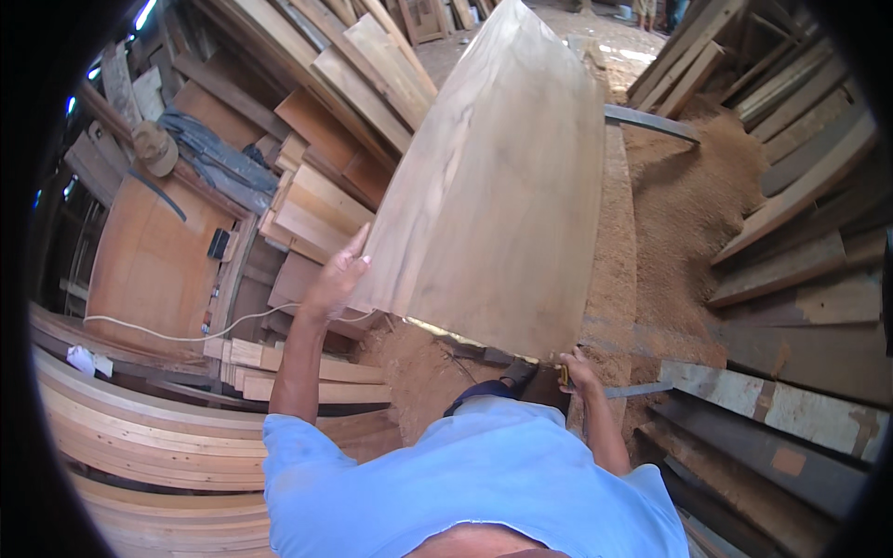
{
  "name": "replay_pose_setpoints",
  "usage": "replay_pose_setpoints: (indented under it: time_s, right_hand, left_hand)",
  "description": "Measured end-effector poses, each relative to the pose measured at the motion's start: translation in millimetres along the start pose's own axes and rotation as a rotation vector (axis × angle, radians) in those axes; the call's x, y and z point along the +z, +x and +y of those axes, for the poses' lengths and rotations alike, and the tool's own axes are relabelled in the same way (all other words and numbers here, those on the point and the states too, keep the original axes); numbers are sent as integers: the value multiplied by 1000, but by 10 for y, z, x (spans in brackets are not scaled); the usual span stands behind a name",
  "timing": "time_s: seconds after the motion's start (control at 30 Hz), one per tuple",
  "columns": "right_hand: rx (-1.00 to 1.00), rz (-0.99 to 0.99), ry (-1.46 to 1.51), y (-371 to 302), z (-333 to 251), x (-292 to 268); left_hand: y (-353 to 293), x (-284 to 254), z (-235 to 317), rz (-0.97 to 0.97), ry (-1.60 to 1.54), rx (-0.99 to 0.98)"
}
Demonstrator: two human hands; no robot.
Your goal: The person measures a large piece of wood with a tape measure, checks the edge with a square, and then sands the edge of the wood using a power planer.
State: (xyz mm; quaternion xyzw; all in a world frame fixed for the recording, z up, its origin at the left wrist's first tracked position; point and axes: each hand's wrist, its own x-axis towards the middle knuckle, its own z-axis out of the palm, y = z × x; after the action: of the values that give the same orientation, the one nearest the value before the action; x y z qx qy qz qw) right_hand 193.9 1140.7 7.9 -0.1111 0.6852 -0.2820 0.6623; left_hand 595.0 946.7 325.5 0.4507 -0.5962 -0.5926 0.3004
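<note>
A wide, pale wooden panel (493, 205) stretches away in front of me. Along its near edge runs a thin yellow strip (446, 333), which looks like a tape measure's blade. My left hand (337, 281) is at the panel's left edge, fingers stretched out and touching or close beside the wood. At the near right corner, my right hand (582, 370) is closed around a small yellow-and-dark tape measure (563, 375). Part of its case is hidden by the fingers.
Sawdust (693, 214) lies heaped on the right, beside stacked boards (781, 400). Metal bars (651, 121) stick out right of the panel. Planks (321, 200) lean at left, above curved stacked timber (158, 418). A white cord (186, 337) crosses the left side near a cap (154, 149).
</note>
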Motion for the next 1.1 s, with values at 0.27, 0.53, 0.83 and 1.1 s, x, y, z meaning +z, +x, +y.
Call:
replay_pose_setpoints:
  time_s: [0.27, 0.53, 0.83, 1.1]
  right_hand:
    - [70, 241, -313, -78, 34, -702]
    - [85, 380, -358, -121, 17, -1318]
    - [150, 443, -530, -166, -110, -1628]
    - [-131, -326, 354, -595, -499, -502]
  left_hand:
    - [-11, -30, -2121, 232, 65, -223]
    - [-51, 554, -3254, 203, 17, -457]
    - [-49, 1035, -3462, 167, -57, -583]
    - [-97, 864, -4049, 164, 45, -384]
